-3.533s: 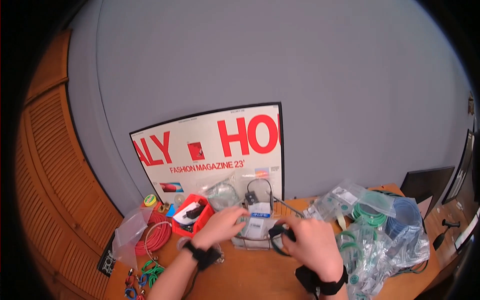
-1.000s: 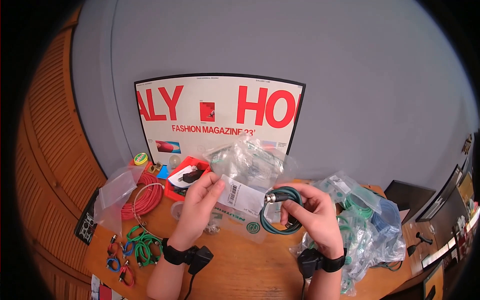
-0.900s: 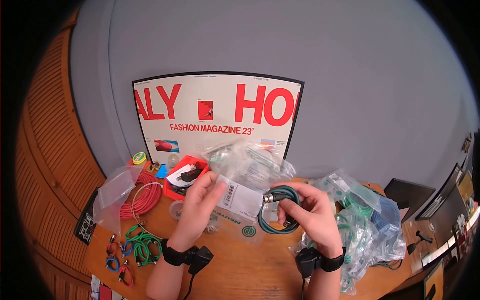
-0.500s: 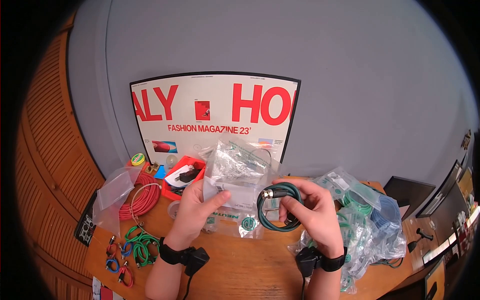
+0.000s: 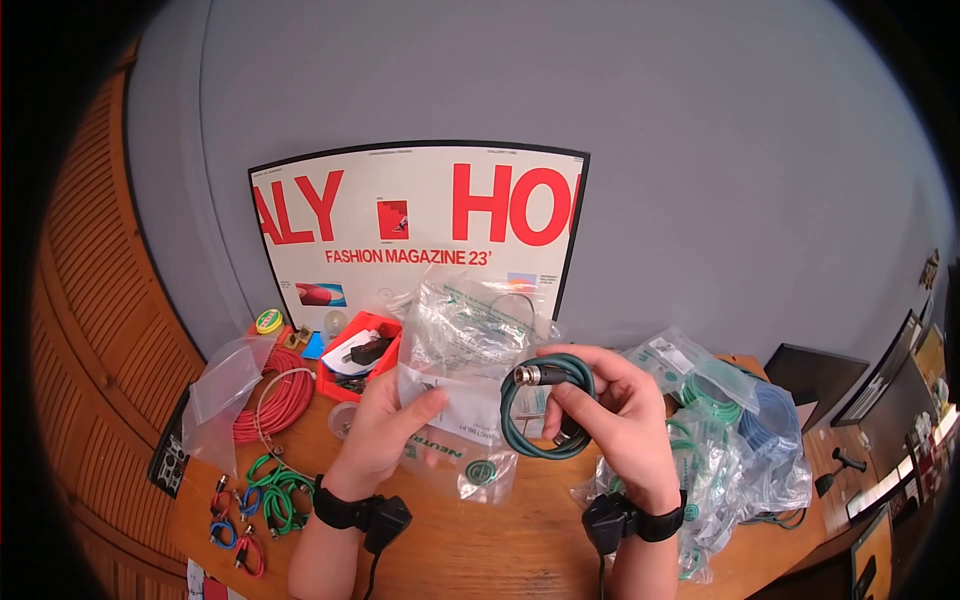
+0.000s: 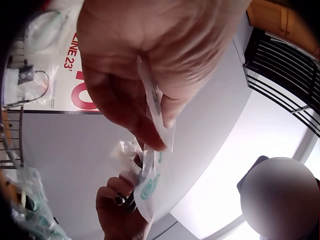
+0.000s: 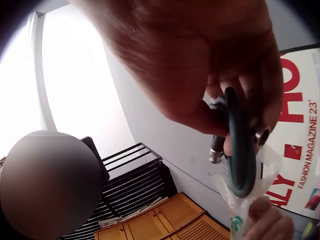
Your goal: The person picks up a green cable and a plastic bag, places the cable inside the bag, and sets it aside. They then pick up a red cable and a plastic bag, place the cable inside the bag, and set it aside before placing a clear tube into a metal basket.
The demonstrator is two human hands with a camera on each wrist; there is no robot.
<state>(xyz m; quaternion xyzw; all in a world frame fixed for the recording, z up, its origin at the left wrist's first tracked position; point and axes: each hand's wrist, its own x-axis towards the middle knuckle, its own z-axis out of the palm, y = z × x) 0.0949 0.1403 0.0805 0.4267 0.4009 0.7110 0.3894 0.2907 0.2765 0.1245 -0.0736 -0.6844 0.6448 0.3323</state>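
Note:
My left hand [image 5: 385, 432] pinches a clear plastic bag [image 5: 465, 325] between thumb and fingers. A white printed paper label [image 5: 470, 400] shows in it, and green lettering runs along its lower end. My right hand [image 5: 625, 420] grips a coiled dark green cable [image 5: 512, 425] with metal-tipped plugs; one plug [image 5: 530, 376] points left toward the bag. The coil overlaps the bag's right side in the head view. In the right wrist view the coil [image 7: 241, 170] hangs from my thumb and fingers, with the bag [image 7: 236, 220] and left hand [image 7: 272, 222] behind it.
A red bin [image 5: 385, 325] of small parts stands behind the left hand. Red coiled cable [image 5: 275, 410] and small green cables [image 5: 283, 510] lie left. Bagged cables [image 5: 715, 490] and a blue coil [image 5: 772, 425] lie right. A poster-like screen [image 5: 420, 205] stands behind.
Both hands have risen from low over the desk, where the right hand held dark cable. Lately the bag has swung upright and its label has tilted; the cable stays in the right hand.

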